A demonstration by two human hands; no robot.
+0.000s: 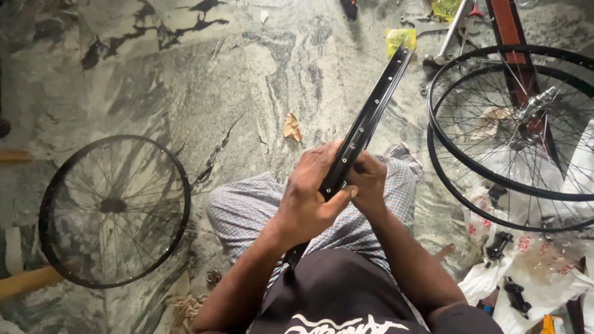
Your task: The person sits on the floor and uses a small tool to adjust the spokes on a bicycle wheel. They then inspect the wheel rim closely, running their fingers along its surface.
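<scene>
Rim (pixel 371 111) lower end hidden behind hands, left hand (pixel 306 201), right hand (pixel 369 180)

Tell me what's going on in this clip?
A seated person holds a bare black bicycle rim edge-on over their lap. The left hand wraps it from the near side and the right hand grips it from behind. A spoked wheel lies on the stone floor to the left, and two more spoked wheels lie overlapped on the right.
</scene>
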